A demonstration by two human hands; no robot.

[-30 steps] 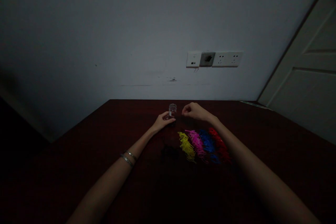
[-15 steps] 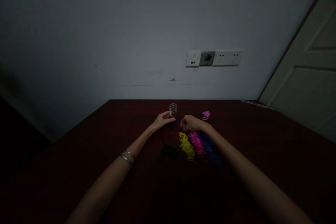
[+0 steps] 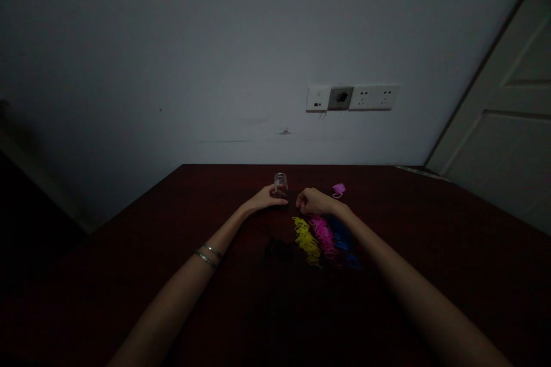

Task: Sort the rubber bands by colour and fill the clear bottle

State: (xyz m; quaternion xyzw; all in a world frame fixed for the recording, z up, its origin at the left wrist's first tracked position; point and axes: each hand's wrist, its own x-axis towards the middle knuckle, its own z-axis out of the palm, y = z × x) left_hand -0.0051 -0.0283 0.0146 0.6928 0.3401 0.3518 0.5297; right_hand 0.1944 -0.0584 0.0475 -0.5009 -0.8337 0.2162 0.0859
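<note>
My left hand [image 3: 266, 198] is wrapped round a small clear glass jar [image 3: 281, 183] with an open top, which stands upright at the table's middle. To its right, my right hand [image 3: 313, 201] is closed with the fingers curled down; whatever is in them is hidden. Just below that hand lie a pile of yellow stringy loops [image 3: 307, 242], a pink pile [image 3: 325, 236] and a blue pile [image 3: 341, 235], side by side. A dark pile [image 3: 279, 249] left of the yellow one is hard to make out.
A dark red table [image 3: 224, 183] reaches to a pale wall [image 3: 193, 57]. A small pink item with a loop [image 3: 339, 188] lies beyond my right hand. Sockets [image 3: 373, 97] sit on the wall, and a panelled door [image 3: 512, 114] stands at the right.
My left hand and the jar have shifted slightly left and toward me. The right hand stays closed in almost the same place.
</note>
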